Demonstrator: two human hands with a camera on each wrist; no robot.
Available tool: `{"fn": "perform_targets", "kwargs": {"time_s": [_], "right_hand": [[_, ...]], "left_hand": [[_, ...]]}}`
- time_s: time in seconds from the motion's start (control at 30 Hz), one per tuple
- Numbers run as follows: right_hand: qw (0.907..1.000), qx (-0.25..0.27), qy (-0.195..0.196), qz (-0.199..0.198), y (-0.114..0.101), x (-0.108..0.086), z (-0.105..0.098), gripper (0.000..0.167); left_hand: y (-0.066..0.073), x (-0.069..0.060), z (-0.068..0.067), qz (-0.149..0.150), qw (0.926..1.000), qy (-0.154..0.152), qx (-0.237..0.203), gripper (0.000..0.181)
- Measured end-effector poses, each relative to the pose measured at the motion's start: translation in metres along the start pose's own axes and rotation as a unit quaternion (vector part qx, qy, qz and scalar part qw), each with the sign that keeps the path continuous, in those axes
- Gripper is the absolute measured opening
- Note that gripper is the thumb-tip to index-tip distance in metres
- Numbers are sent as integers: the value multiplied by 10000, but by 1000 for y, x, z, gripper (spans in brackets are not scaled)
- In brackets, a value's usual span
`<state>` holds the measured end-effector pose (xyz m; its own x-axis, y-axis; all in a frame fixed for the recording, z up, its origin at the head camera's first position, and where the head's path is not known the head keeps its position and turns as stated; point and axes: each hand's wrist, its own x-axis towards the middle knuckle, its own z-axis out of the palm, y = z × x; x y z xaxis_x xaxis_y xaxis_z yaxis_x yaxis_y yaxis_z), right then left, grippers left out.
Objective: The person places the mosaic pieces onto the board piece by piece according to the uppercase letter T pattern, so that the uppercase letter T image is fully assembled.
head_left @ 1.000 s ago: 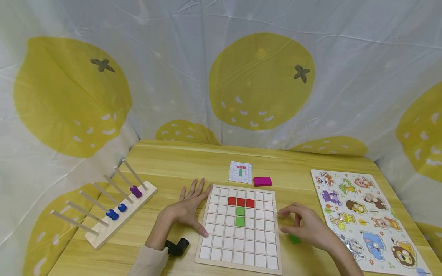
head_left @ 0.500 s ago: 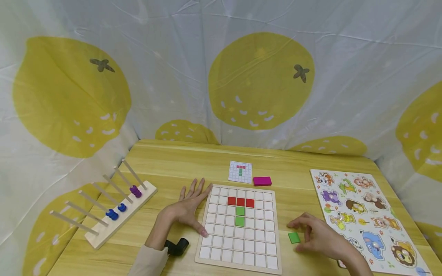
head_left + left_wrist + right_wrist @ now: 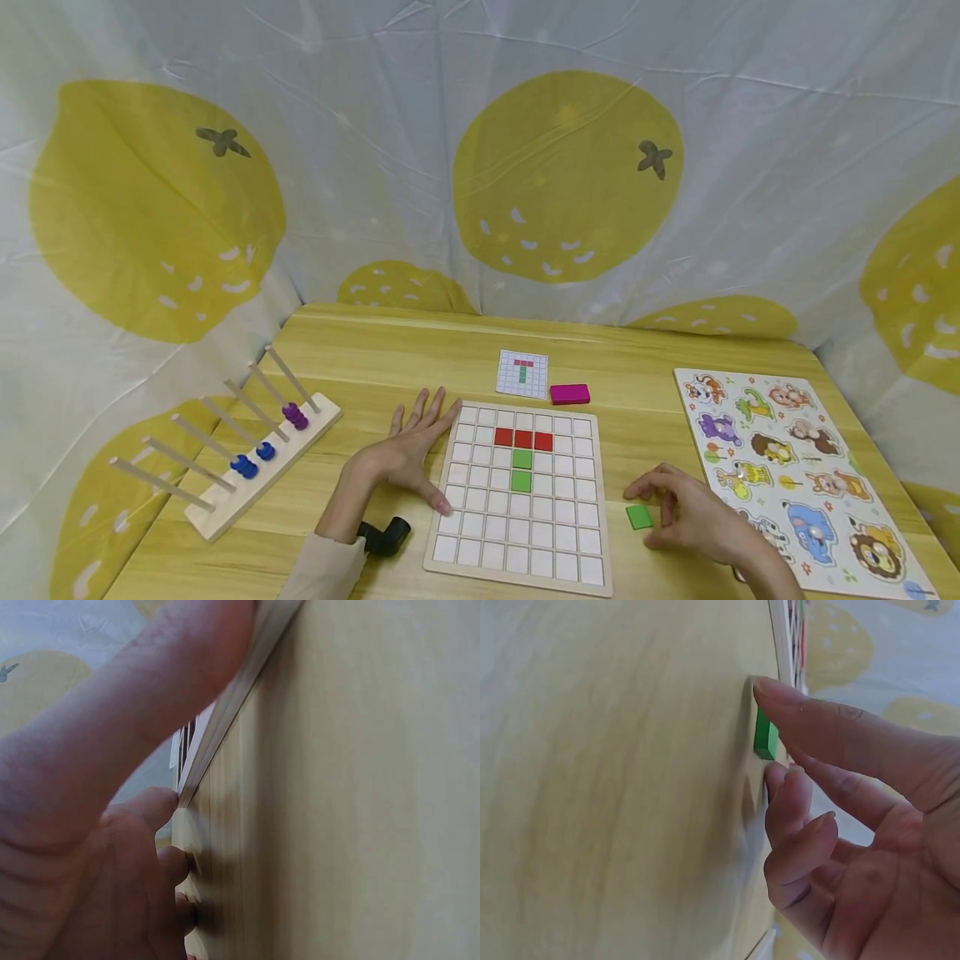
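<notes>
A wooden grid board point(image 3: 517, 575) lies on the table. It carries a row of three red tiles point(image 3: 523, 439) with two green tiles point(image 3: 521, 470) below the middle one. My left hand point(image 3: 405, 454) has its fingers spread at the board's left edge, the thumb resting on the rim; the left wrist view shows the thumb and a fingertip against that edge. A loose green tile point(image 3: 639, 517) lies on the table right of the board. My right hand point(image 3: 686, 508) has thumb and index finger on either side of this tile, seemingly apart from it; in the right wrist view the thumb partly covers the tile point(image 3: 765, 739).
A pattern card point(image 3: 522, 375) and a magenta block point(image 3: 570, 394) lie behind the board. At left stands a peg rack point(image 3: 262, 475) with purple and blue beads. An animal puzzle board point(image 3: 802, 475) lies at right, beneath part of my right forearm. A patterned curtain point(image 3: 420, 167) hangs behind.
My right hand has moved right and slightly nearer from the board's right edge, uncovering the loose green tile. Over the last half second it barely moves. The left hand has stayed in place.
</notes>
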<state>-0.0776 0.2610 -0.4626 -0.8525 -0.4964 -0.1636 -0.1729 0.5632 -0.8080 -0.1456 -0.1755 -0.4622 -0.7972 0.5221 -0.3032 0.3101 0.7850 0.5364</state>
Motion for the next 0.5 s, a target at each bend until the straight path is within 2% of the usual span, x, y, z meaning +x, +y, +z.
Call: {"fn": "perform_targets", "kwargs": {"time_s": [0.5], "right_hand": [[9999,156,23,-2,2,2,1,39]], "left_hand": [[0,1,0,-1,10000,-1,-1,148]]}}
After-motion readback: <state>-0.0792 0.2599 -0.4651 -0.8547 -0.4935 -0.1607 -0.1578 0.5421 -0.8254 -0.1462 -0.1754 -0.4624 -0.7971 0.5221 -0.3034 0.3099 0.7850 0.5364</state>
